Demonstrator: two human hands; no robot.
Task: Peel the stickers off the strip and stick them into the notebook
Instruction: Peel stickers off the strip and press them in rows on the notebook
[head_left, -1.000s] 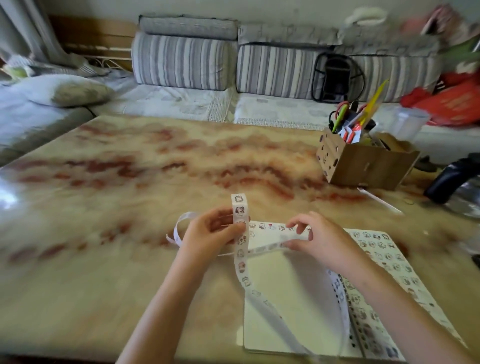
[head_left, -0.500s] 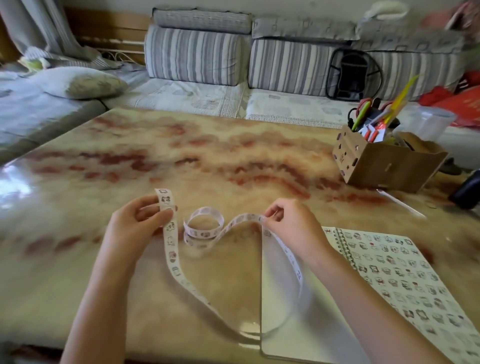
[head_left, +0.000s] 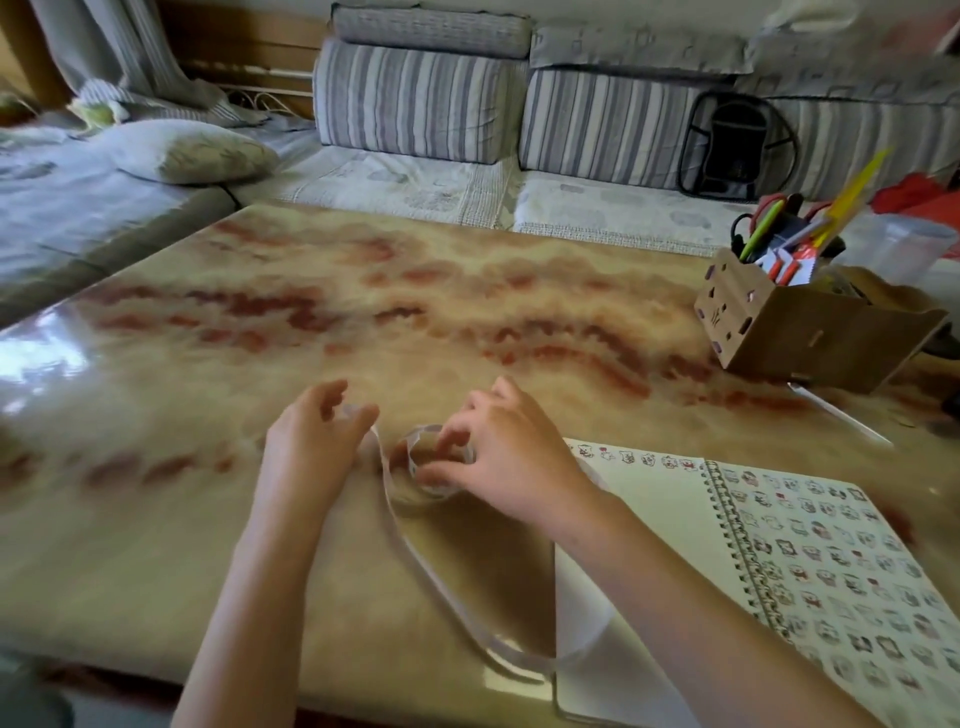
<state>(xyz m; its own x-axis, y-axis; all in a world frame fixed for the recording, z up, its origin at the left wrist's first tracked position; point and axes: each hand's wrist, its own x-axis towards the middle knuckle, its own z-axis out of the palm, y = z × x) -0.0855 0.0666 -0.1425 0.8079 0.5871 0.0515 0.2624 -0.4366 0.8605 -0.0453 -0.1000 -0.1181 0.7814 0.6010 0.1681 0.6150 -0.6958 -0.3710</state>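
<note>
A long white sticker strip (head_left: 415, 561) lies on the marble table (head_left: 260, 332), looping toward the near edge and back under my right forearm. Its far part is curled into a small coil (head_left: 422, 486). My right hand (head_left: 514, 462) sits on that coil, thumb and fingertips curled around it. Just to the coil's left, my left hand (head_left: 311, 452) pinches the strip's end between thumb and fingers; motion blur hides the detail. The open spiral notebook (head_left: 654, 509) lies at the right, with a row of stickers along the top of its left page and several rows covering the right page (head_left: 831, 582).
A cardboard desk organiser (head_left: 779, 332) with pens and scissors stands at the far right, with a thin white stick (head_left: 836, 415) lying in front of it and a clear plastic tub (head_left: 904, 249) behind. A striped sofa (head_left: 426, 98) and a pillow (head_left: 197, 150) are beyond the table.
Both hands came together at the coil. My left hand moved right and lower with the strip end, and my right hand dropped onto the coil. The strip now lies flatter on the table.
</note>
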